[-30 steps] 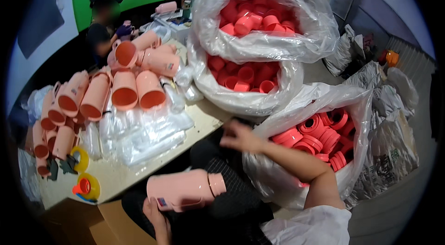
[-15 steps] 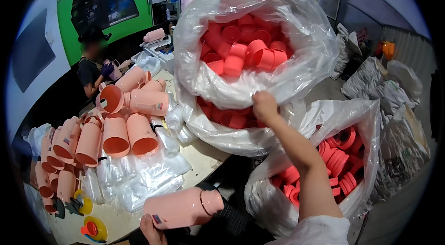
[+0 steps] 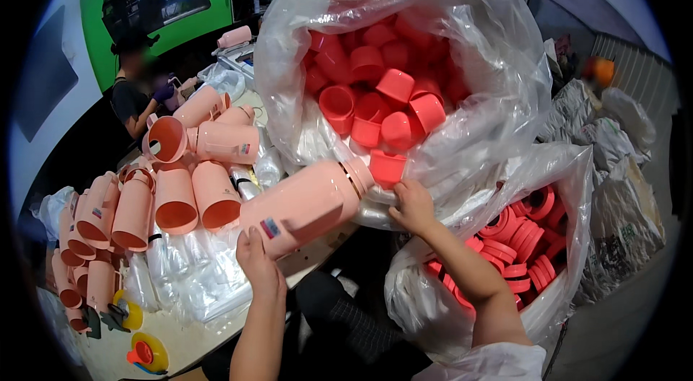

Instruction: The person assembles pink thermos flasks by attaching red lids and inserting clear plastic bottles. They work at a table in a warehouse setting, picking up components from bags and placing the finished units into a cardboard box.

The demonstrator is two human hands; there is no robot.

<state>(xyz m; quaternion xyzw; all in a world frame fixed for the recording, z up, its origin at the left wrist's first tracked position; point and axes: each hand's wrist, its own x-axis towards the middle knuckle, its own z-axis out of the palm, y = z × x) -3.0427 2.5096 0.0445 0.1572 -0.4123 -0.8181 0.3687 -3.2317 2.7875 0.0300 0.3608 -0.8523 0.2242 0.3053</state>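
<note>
My left hand (image 3: pixel 261 260) is closed around the base end of a pink bottle (image 3: pixel 303 200). The bottle lies tilted, its neck pointing up and right toward a big clear plastic bag (image 3: pixel 498 85). Inside the bag is a heap of red plastic cups (image 3: pixel 367 63). My right hand (image 3: pixel 414 208) is closed at the bag's near lip and seems to pinch the plastic, though its fingertips are partly hidden. Just above those fingers, one red cup (image 3: pixel 388 169) sits at the lip, close beside the bottle's neck.
Many pink bottle bodies (image 3: pixel 175 200) are piled on the table at left, over clear plastic sleeves (image 3: pixel 216 283). Yellow tape rolls (image 3: pixel 149 352) lie near its front edge. A second bag (image 3: pixel 419 301) holds red ring-shaped parts (image 3: pixel 516 244). A co-worker (image 3: pixel 133 92) handles a bottle at far left.
My left hand has raised the bottle up and right, to the bag's lip. My right hand has come down and nearer, the bag's lip lowering with it. Red cups have shifted forward.
</note>
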